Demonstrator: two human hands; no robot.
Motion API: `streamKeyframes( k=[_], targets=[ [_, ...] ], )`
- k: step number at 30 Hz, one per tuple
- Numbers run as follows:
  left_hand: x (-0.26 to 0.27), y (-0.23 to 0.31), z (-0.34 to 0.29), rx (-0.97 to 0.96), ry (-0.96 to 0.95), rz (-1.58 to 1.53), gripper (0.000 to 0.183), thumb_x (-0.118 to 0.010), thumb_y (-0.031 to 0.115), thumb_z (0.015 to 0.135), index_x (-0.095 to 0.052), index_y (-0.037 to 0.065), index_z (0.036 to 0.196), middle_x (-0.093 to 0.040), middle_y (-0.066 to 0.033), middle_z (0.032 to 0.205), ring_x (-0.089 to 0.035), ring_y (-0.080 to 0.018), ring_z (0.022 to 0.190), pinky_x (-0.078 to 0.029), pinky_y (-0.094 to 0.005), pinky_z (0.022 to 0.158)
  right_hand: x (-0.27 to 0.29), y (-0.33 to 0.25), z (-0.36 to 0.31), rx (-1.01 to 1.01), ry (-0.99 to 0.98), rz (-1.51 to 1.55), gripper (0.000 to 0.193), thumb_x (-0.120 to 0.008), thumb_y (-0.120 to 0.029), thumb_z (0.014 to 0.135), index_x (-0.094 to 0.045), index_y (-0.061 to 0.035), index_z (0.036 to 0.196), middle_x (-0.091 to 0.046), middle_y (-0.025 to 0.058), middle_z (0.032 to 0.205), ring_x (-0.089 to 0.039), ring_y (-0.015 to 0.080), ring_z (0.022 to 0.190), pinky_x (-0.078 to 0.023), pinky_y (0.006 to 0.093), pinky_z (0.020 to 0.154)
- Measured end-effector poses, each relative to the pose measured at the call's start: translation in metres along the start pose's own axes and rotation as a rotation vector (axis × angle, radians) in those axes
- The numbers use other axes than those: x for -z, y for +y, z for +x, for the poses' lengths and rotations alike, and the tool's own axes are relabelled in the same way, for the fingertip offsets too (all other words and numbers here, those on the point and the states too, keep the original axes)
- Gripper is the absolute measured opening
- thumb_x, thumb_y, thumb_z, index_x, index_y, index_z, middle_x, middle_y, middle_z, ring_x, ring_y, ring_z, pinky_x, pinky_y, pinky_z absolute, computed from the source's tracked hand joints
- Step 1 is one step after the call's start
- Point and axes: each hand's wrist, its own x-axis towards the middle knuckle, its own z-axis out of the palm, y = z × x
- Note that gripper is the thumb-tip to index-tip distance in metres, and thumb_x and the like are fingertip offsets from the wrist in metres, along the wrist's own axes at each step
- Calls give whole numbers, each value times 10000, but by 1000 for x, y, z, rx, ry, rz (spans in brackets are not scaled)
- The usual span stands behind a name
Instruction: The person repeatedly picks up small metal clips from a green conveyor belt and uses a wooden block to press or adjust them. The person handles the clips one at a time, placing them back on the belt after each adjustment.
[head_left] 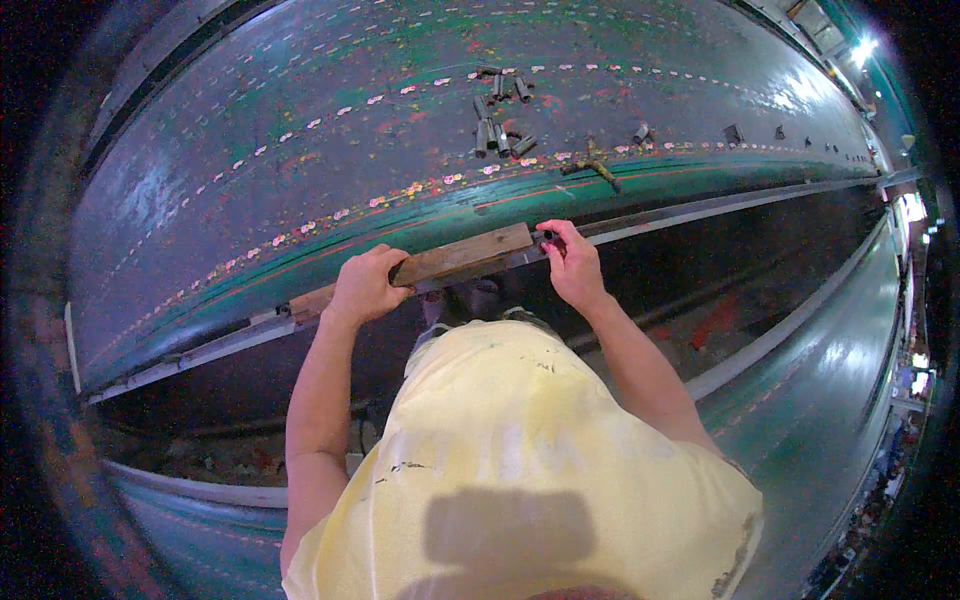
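A wooden bar (pixel 465 253) lies along the metal rail at the near edge of a long table (pixel 330 75) covered with dark printed cloth. My left hand (pixel 370 285) is closed over the bar towards its left end, thumb on the near side. At the bar's right end, my right hand (pixel 572 265) pinches a small dark piece (pixel 547 237) between thumb and fingers; its exact kind is too small to tell. Farther in on the cloth lie several short dark metal pieces (pixel 490 137) in a loose group. To their right rests a worn, branched yellow-brown piece (pixel 597 170).
Several more small dark pieces (pixel 735 133) sit in a line along the flowered border to the right. The metal rail (pixel 690 213) runs along the table's near edge. A second long green table (pixel 840 370) stands behind me, across a dark aisle (pixel 690 310).
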Motion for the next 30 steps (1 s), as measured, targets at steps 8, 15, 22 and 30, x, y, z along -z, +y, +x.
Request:
streamKeyframes(
  k=[8,15,22,30],
  targets=[
    [-3,0,4,-14,-70,33,616,-938,288,779,-729,120,1334,-745,-141,1203,-738,-398,1140,-605,-507,941,-13,21,6,107,-34,-51,372,-710,52,962,-694,-71,1312,-747,185,1267,-755,398,1115,-615,449,933],
    [-41,68,75,-223,-154,-42,745,-874,233,851,-590,123,1531,-690,-182,1460,-693,-416,1304,-585,-510,1064,-8,14,9,114,-36,-32,455,-695,64,938,-709,-66,1374,-739,188,1234,-739,415,1119,-604,451,964],
    [-76,134,133,-280,-219,-57,897,-860,97,826,-471,141,1633,-690,-161,1399,-693,-412,1276,-613,-519,995,-6,2,-5,-204,30,220,648,-517,156,921,-646,-64,1517,-749,200,1206,-764,382,1063,-615,432,946],
    [-77,138,130,-358,-224,33,540,-767,73,866,-642,166,1382,-711,-153,1256,-712,-414,1210,-617,-539,950,-29,31,-29,-302,104,-47,308,-823,-142,904,-751,-51,1189,-806,149,1033,-797,358,891,-640,461,839]
  ],
)
